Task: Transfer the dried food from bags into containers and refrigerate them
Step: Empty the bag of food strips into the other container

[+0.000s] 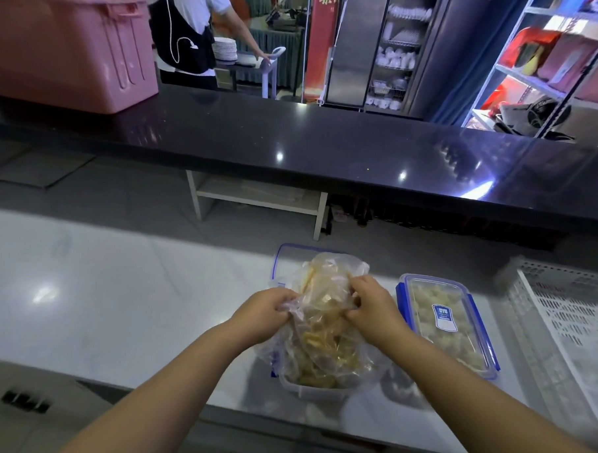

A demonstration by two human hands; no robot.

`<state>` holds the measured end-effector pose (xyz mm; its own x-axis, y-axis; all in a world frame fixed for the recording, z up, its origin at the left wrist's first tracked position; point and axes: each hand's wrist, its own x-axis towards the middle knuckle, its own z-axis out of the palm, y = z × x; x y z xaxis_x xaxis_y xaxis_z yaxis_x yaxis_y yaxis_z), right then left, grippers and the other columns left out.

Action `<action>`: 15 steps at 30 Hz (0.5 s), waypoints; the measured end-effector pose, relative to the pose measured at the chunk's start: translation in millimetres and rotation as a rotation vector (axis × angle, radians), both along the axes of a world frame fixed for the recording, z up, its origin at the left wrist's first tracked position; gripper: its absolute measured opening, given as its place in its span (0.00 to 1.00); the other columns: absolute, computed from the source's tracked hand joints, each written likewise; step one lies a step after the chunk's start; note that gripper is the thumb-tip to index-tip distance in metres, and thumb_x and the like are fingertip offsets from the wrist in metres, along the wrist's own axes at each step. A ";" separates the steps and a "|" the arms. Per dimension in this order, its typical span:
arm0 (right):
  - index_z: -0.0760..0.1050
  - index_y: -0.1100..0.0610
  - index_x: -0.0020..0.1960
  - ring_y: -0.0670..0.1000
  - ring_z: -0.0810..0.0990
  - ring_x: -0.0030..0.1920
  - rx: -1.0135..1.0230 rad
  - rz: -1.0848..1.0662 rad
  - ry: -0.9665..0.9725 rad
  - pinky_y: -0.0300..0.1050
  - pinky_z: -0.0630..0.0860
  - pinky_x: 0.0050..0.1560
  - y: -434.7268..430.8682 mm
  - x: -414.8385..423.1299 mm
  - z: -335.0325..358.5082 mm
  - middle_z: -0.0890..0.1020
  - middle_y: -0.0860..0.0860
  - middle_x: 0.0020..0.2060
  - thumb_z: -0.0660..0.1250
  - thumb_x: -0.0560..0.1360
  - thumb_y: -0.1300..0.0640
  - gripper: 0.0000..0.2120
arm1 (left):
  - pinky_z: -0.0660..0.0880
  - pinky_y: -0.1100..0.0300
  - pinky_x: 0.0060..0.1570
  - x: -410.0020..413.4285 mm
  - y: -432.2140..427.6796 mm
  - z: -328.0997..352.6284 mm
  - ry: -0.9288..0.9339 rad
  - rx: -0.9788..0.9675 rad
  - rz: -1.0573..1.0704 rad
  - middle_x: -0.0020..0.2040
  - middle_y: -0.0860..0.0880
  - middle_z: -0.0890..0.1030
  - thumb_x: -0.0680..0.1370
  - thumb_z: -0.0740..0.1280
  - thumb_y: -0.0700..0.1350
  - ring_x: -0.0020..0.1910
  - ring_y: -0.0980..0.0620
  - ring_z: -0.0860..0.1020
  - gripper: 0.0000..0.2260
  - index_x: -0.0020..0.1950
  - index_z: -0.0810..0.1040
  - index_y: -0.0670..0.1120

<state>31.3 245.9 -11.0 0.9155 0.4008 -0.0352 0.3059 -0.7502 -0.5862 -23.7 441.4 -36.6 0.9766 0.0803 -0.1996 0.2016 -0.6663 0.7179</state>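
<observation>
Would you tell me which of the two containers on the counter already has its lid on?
The right container, blue-clipped with a labelled lid. The other container is open, under the bag both hands hold.

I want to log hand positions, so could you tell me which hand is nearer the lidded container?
Right. The right hand grips the bag just beside the lidded container; the left hand grips its far side.

Lighting: indoor, moderately bright, overhead. Glare: soft white patch on table [45, 294] at left; small specular dots plus blue-white streak on black ledge [321, 146]. Shelves [557, 54] at right overexposed w/ blue cast. Blur: motion smear on crate [575, 317] and bottom-right corner. Distortion: wide-angle, ledge and uprights bow toward edges.
</observation>
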 end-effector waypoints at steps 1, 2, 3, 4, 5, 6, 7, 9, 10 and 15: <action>0.68 0.50 0.39 0.49 0.73 0.40 0.033 -0.010 -0.008 0.33 0.68 0.35 -0.1 -0.1 2.2 0.71 0.46 0.39 0.68 0.72 0.64 0.12 | 0.69 0.63 0.56 -1.7 2.0 1.5 -0.014 0.014 -0.003 0.60 0.51 0.78 0.74 0.63 0.38 0.60 0.51 0.75 0.18 0.63 0.76 0.49; 0.67 0.49 0.36 0.48 0.72 0.38 0.078 -0.020 -0.002 0.32 0.66 0.33 0.4 -0.7 5.9 0.71 0.45 0.37 0.67 0.72 0.65 0.15 | 0.69 0.61 0.59 -2.7 3.7 3.5 -0.034 0.039 -0.019 0.62 0.52 0.77 0.73 0.65 0.40 0.62 0.51 0.74 0.19 0.64 0.75 0.50; 0.66 0.48 0.36 0.46 0.72 0.36 0.129 -0.022 0.002 0.31 0.66 0.32 1.5 -2.0 10.6 0.72 0.45 0.36 0.67 0.72 0.66 0.16 | 0.68 0.59 0.63 -4.0 4.4 6.6 -0.052 0.064 -0.046 0.65 0.52 0.74 0.71 0.68 0.43 0.65 0.51 0.71 0.24 0.67 0.72 0.50; 0.66 0.48 0.36 0.44 0.72 0.35 0.177 -0.017 -0.003 0.31 0.67 0.31 3.6 -4.0 16.0 0.73 0.46 0.35 0.67 0.71 0.67 0.17 | 0.64 0.58 0.67 -6.2 4.0 11.1 -0.065 0.079 -0.078 0.70 0.53 0.70 0.70 0.70 0.45 0.69 0.52 0.66 0.30 0.71 0.67 0.51; 0.67 0.49 0.36 0.44 0.72 0.35 0.220 -0.007 -0.015 0.31 0.69 0.31 5.8 -6.2 20.5 0.73 0.46 0.35 0.67 0.71 0.68 0.16 | 0.60 0.58 0.70 -8.3 2.0 16.5 -0.090 0.087 -0.116 0.73 0.53 0.64 0.69 0.71 0.47 0.73 0.53 0.60 0.36 0.74 0.61 0.51; 0.68 0.50 0.36 0.44 0.72 0.34 0.254 0.003 -0.022 0.31 0.71 0.32 8.8 -9.3 24.7 0.74 0.47 0.35 0.67 0.71 0.68 0.15 | 0.55 0.59 0.72 -10.3 -1.5 21.8 -0.130 0.099 -0.157 0.75 0.54 0.58 0.68 0.73 0.49 0.74 0.54 0.55 0.41 0.76 0.55 0.51; 0.69 0.50 0.37 0.44 0.72 0.34 0.282 0.016 -0.020 0.31 0.71 0.32 11.9 -12.8 27.7 0.74 0.47 0.34 0.66 0.70 0.68 0.14 | 0.51 0.60 0.72 -12.4 -6.4 26.5 -0.167 0.111 -0.198 0.76 0.54 0.55 0.67 0.73 0.50 0.75 0.56 0.51 0.44 0.77 0.51 0.51; 0.69 0.52 0.36 0.43 0.72 0.33 0.319 0.051 0.004 0.31 0.72 0.33 18.0 -20.5 31.1 0.74 0.48 0.33 0.67 0.70 0.69 0.13 | 0.48 0.63 0.71 -16.2 -18.4 31.4 -0.207 0.150 -0.232 0.75 0.55 0.53 0.67 0.74 0.52 0.75 0.58 0.49 0.47 0.77 0.49 0.50; 0.70 0.53 0.36 0.43 0.71 0.32 0.317 0.078 0.027 0.32 0.72 0.33 20.1 -24.0 31.6 0.74 0.48 0.33 0.67 0.70 0.68 0.12 | 0.49 0.62 0.72 -15.9 -22.0 28.3 -0.227 0.164 -0.214 0.74 0.55 0.57 0.67 0.74 0.53 0.74 0.57 0.52 0.44 0.77 0.53 0.49; 0.78 0.58 0.39 0.45 0.76 0.33 0.364 0.103 0.199 0.33 0.74 0.33 8.9 -21.2 26.4 0.78 0.50 0.33 0.68 0.73 0.60 0.05 | 0.73 0.52 0.48 -18.4 -14.1 10.0 -0.349 0.120 -0.043 0.41 0.50 0.81 0.70 0.64 0.55 0.44 0.50 0.75 0.14 0.44 0.80 0.45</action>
